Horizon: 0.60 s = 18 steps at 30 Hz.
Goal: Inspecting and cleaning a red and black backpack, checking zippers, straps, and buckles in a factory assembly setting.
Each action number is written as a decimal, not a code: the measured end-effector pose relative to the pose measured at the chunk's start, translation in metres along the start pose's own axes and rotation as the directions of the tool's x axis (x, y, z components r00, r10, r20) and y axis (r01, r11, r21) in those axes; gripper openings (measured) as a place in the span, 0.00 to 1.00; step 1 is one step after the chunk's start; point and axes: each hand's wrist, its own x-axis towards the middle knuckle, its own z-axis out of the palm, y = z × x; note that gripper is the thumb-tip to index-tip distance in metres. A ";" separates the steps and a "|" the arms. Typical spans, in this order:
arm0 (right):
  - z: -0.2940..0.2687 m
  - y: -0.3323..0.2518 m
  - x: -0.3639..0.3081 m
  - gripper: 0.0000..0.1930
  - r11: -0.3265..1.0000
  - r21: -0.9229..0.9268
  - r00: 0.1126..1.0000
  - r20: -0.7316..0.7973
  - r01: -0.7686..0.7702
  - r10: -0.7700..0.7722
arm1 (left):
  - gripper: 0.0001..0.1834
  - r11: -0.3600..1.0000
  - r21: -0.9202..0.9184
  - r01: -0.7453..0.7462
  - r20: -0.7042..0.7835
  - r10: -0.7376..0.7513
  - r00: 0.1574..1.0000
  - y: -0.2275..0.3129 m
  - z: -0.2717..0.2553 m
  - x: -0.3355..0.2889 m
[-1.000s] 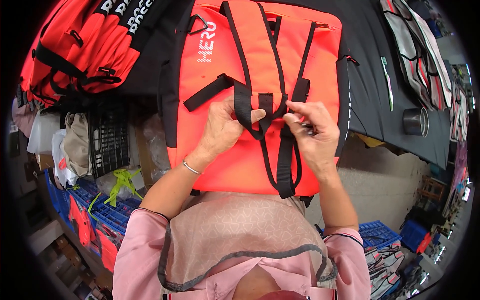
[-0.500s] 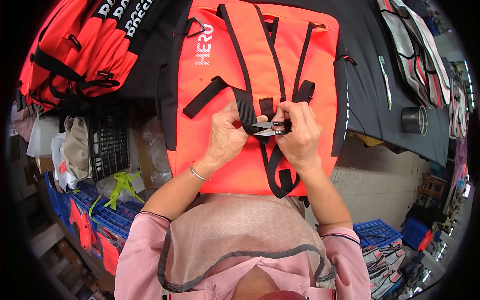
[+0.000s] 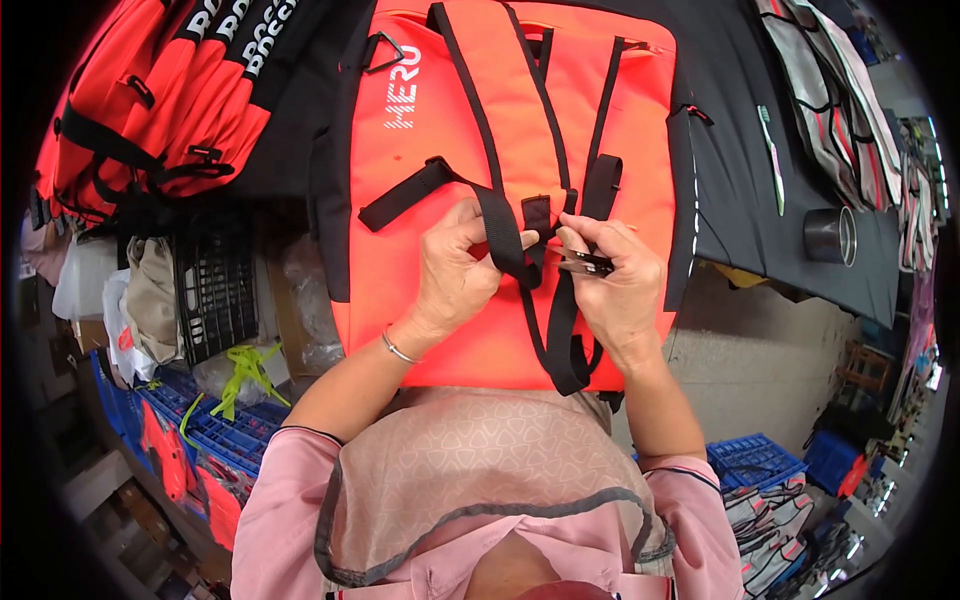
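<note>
A bright orange backpack (image 3: 480,350) with black side panels lies in front of me, its shoulder straps facing up. My left hand (image 3: 455,270) grips a black webbing strap (image 3: 503,240) between thumb and fingers, over the lower end of the padded shoulder strap (image 3: 528,120). In my right hand (image 3: 622,290) is a pair of thread snips (image 3: 590,263), blades pointing left. The right fingertips meet beside a small black tab (image 3: 537,212) at the shoulder strap's end. A fine thread seems to show there, too thin to be sure of.
Stacked orange bags (image 3: 190,110) lie at the far left of the black-covered table (image 3: 730,170). To the right are a toothbrush (image 3: 770,160), a metal cup (image 3: 829,237) and grey-and-white bag pieces (image 3: 830,100). Blue crates (image 3: 755,462) stand below on both sides.
The snips have drawn back to the right from the webbing held in my left hand. My right fingertips have come together near the black tab. The backpack has shifted very slightly.
</note>
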 end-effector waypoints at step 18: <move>-0.003 0.002 0.011 0.05 0.742 0.465 0.871 0.335 -0.483 0.358 | 0.07 0.998 -0.029 -0.048 0.005 0.048 0.999 -0.008 0.000 -0.001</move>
